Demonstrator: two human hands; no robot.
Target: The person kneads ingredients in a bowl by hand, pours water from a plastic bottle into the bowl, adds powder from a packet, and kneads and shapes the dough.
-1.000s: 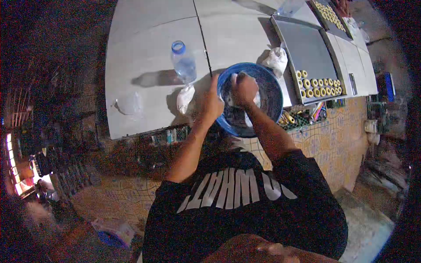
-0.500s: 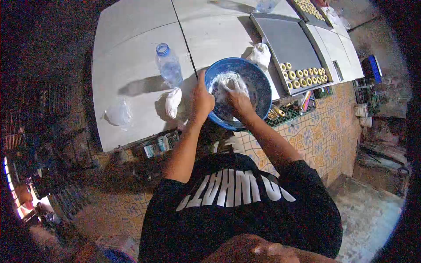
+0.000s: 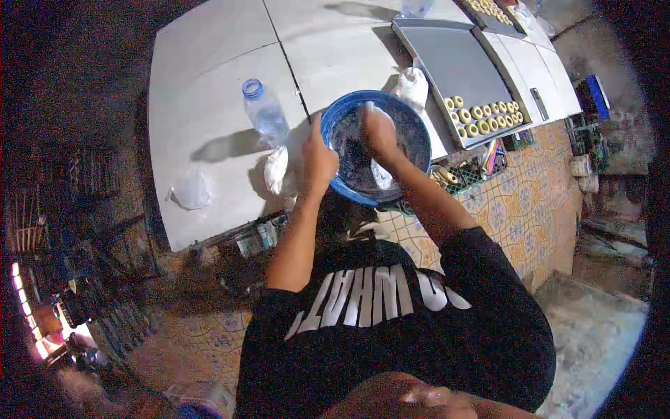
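Observation:
A round blue basin stands at the table's near edge, its inside dark and smeared with white. My left hand is closed on the basin's left rim, thumb pointing up along it. Inside the basin my right hand is closed around a white, soft-looking material, which shows above and below the fist. Whether this is cloth, plastic or dough I cannot tell. Left of the basin are an uncapped clear plastic bottle and a small white bag lying at its foot.
Behind the basin sits another white bag. On the right, a metal tray holds rows of ring-shaped pieces at its near end. A crumpled clear plastic bag lies at left on the white table. A green crate is below.
My right hand has moved up towards the basin's far side and closed into a fist. The white material, bunched at upper left before, now stretches above and below it. My left hand keeps the rim.

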